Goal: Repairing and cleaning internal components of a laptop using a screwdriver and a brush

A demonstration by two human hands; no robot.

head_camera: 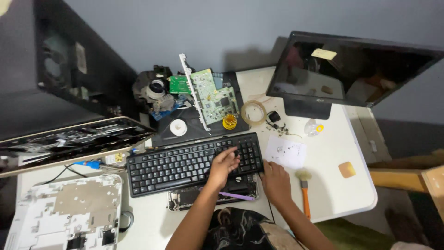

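Observation:
My left hand [223, 165] rests on the right part of a black keyboard [175, 165], fingers spread over the keys. My right hand [275, 181] lies at the keyboard's right front corner, fingers curled against its edge; whether it grips anything I cannot tell. Just below the keyboard an opened phone-like device [185, 199] lies flat, a thin purple tool [237, 196] lying across it. A small brush with an orange handle [305, 193] lies right of my right hand.
A dark monitor [351, 69] stands at the back right. Green circuit boards [213, 96], a tape roll [253, 112] and a white roll [178, 127] sit behind the keyboard. An open laptop chassis [69, 141] and a white panel [64, 213] lie left. A paper sheet [286, 151] lies right.

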